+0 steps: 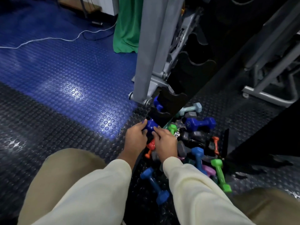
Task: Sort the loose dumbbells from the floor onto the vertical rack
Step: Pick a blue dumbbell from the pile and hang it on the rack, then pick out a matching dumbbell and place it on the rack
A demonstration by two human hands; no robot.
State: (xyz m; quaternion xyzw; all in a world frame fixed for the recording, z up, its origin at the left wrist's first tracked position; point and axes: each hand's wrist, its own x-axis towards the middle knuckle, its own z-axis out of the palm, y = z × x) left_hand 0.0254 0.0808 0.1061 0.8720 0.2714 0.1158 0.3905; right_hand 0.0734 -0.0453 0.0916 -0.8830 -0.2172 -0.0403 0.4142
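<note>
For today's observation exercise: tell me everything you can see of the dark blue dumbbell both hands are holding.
The dark blue dumbbell looks glossy, vinyl-coated, with faceted heads; its handle is hidden. The left hand and right hand grip it together, fingers curled over it. It sits low at the foot of the black vertical rack, by its lowest cradle, above the studded floor.

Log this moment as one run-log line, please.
step: racking | both hands, left hand and right hand, grip blue dumbbell | at lowest cradle of rack | pile remains
</note>
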